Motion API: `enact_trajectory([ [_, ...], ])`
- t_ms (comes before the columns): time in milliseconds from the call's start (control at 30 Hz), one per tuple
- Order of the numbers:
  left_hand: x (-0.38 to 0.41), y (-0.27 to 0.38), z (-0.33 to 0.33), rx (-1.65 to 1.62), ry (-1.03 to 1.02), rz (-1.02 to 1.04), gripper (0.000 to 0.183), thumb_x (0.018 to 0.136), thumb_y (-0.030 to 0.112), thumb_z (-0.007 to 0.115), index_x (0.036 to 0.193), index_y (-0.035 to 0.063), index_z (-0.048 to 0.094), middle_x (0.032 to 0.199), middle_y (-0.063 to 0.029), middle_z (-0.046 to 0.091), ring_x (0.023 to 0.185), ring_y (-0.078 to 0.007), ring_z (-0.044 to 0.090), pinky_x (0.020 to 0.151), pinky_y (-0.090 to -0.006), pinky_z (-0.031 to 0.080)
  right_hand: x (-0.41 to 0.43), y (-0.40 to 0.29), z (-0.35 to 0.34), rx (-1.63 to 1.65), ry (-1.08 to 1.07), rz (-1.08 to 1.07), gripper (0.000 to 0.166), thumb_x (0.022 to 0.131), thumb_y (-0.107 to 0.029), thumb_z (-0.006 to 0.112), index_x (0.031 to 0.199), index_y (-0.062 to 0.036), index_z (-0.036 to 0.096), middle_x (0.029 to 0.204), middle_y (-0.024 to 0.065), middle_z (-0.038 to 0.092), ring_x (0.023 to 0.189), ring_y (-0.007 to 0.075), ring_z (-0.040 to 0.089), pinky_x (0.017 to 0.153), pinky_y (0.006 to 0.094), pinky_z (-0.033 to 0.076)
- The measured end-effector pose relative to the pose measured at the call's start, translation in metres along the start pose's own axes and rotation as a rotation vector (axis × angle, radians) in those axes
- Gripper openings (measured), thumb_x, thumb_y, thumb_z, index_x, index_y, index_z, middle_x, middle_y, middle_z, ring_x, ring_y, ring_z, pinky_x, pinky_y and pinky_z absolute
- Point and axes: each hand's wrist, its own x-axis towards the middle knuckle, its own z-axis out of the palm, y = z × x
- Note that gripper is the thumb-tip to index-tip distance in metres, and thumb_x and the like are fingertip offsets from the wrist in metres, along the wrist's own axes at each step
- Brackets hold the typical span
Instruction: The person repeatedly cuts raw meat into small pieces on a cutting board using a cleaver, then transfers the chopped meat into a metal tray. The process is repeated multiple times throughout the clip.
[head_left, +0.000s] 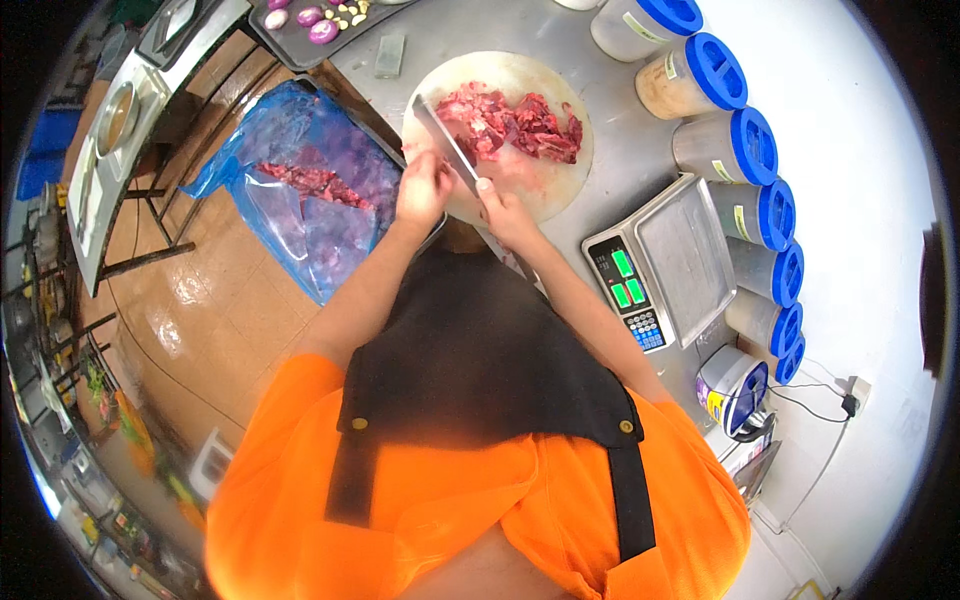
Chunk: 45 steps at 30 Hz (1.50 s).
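Note:
My right hand (508, 216) grips the handle of a kitchen knife with a broad steel blade (444, 140). The blade slants up and left over a round, pale cutting board (551, 184). Left of the blade, my left hand (422, 191) is at the board's near-left edge with its fingers curled; whether they pinch anything is hidden. Two heaps of cut raw red meat, a left one (476, 120) and a darker right one (547, 129), lie on the board beyond the knife. More raw meat (319, 184) shows through the opening of a blue plastic bag (292, 124) at left.
A digital scale (682, 259) with lit displays stands right of the board. Blue-lidded plastic containers (727, 142) line the wall. A dark tray (289, 45) holds peeled red onions (324, 31) and garlic cloves (358, 19). Near it lies a small rectangular block (389, 56) on the steel table (630, 172).

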Motion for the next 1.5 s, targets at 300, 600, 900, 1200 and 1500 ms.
enact_trajectory([
  [300, 0.028, 0.007, 0.045, 0.555, -0.172, 0.119, 0.047, 0.093, 0.034, 0.060, 0.130, 0.0039, 0.055, 0.128, -0.0157, 0.058, 0.116, -0.0349, 0.057, 0.101, -0.0497, 0.045, -0.073, -0.023, -0.068, 0.400, 0.172, 0.303, 0.070, 0.100, -0.073, 0.038, 0.072, -0.0094, 0.047, 0.050, -0.0010, 0.038, 0.035, 0.0127, 0.034, 0.034, 0.0316, 0.031],
  [600, 0.055, -0.043, -0.006, -0.509, -0.349, -0.561, 0.024, 0.095, 0.015, 0.053, 0.112, 0.0028, 0.062, 0.098, -0.0128, 0.068, 0.080, -0.0279, 0.068, 0.063, -0.0399, 0.056, -0.124, 0.005, -0.095, 0.541, 0.290, 0.351, 0.072, 0.101, -0.070, 0.039, 0.070, -0.0066, 0.049, 0.049, 0.0010, 0.042, 0.034, 0.0129, 0.038, 0.033, 0.0299, 0.032],
  [900, 0.062, 0.013, 0.003, -1.204, -0.318, -0.850, 0.026, 0.086, 0.023, 0.053, 0.097, 0.0055, 0.070, 0.086, -0.0052, 0.069, 0.061, -0.0203, 0.065, 0.043, -0.0326, 0.045, -0.142, 0.020, -0.095, 0.464, 0.320, 0.290, 0.070, 0.101, -0.069, 0.041, 0.066, -0.0089, 0.049, 0.051, -0.0007, 0.043, 0.037, 0.0122, 0.037, 0.035, 0.0314, 0.031],
  [1200, 0.032, 0.135, 0.068, -0.710, -1.064, -0.952, 0.026, 0.098, 0.031, 0.052, 0.105, 0.0106, 0.065, 0.083, -0.0044, 0.069, 0.063, -0.0131, 0.060, 0.045, -0.0278, 0.043, -0.233, -0.026, -0.172, 0.443, 0.643, 0.182, 0.069, 0.100, -0.072, 0.041, 0.065, -0.0126, 0.049, 0.050, -0.0031, 0.042, 0.040, 0.0073, 0.041, 0.037, 0.0253, 0.033],
  [1500, -0.095, 0.335, 0.089, -0.412, -2.196, 0.239, 0.043, 0.105, 0.034, 0.054, 0.140, 0.0097, 0.053, 0.119, -0.0082, 0.068, 0.099, -0.0192, 0.066, 0.081, -0.0330, 0.057, -0.399, -0.032, -0.199, 0.403, 1.350, 0.221, 0.071, 0.104, -0.067, 0.033, 0.080, -0.0049, 0.057, 0.051, -0.0007, 0.040, 0.040, 0.0113, 0.039, 0.039, 0.0281, 0.032],
])
